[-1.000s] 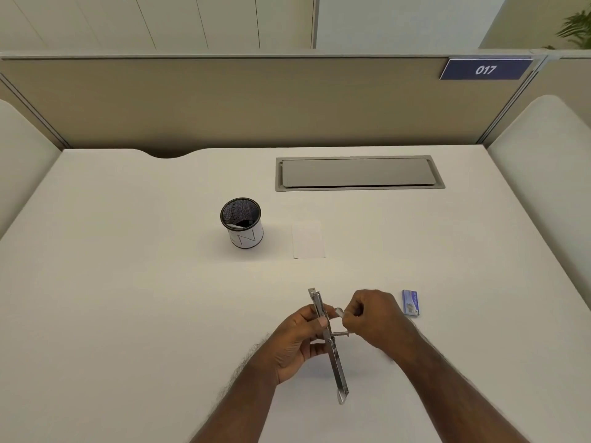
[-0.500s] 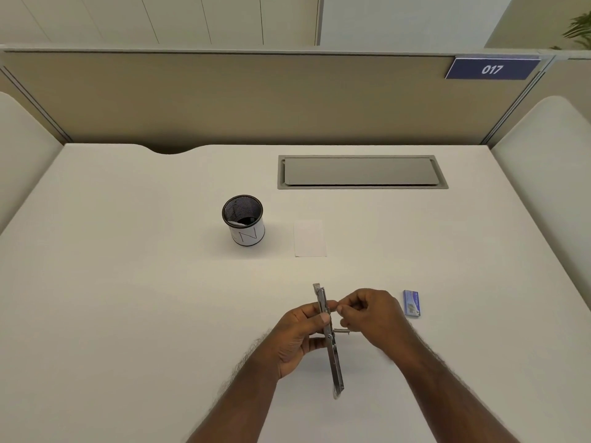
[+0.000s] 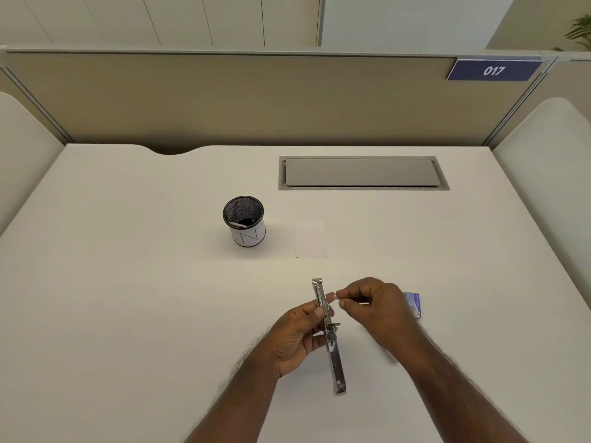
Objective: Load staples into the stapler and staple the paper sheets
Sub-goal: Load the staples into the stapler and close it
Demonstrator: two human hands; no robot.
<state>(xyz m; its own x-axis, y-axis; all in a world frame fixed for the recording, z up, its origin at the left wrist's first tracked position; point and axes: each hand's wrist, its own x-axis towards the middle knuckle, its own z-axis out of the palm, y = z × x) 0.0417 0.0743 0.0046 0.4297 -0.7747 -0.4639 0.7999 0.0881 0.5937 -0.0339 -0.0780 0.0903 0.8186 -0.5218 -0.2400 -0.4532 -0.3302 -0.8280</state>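
Head view only is given. Stapler [image 3: 328, 334], opened out flat into a long metal strip, is held off the desk [image 3: 128, 298] near the front edge, its far end pointing away. It is gripped around the middle by the left hand [image 3: 295, 337], thumb curled over the near face and fingers wrapped behind. Just to the right, the right hand [image 3: 375, 311] is raised beside the stapler's far half, thumb and forefinger pinched together on something small and pale, probably a strip of staples, though it is too small to be confirmed. A blue staple box [image 3: 414, 304] lies on the desk right of that hand, partly hidden by it. The paper sheets [image 3: 311, 239] lie flat farther back, well apart from both hands, with a mesh pen cup [image 3: 244, 221] to their left.

Loading is judged to be under way, and stapling not yet begun. Trouble could arise if the strip is offered crooked to the narrow channel: it could be snapped or dropped. A loose grip on the stapler could also let the open arm swing shut on the fingertips.
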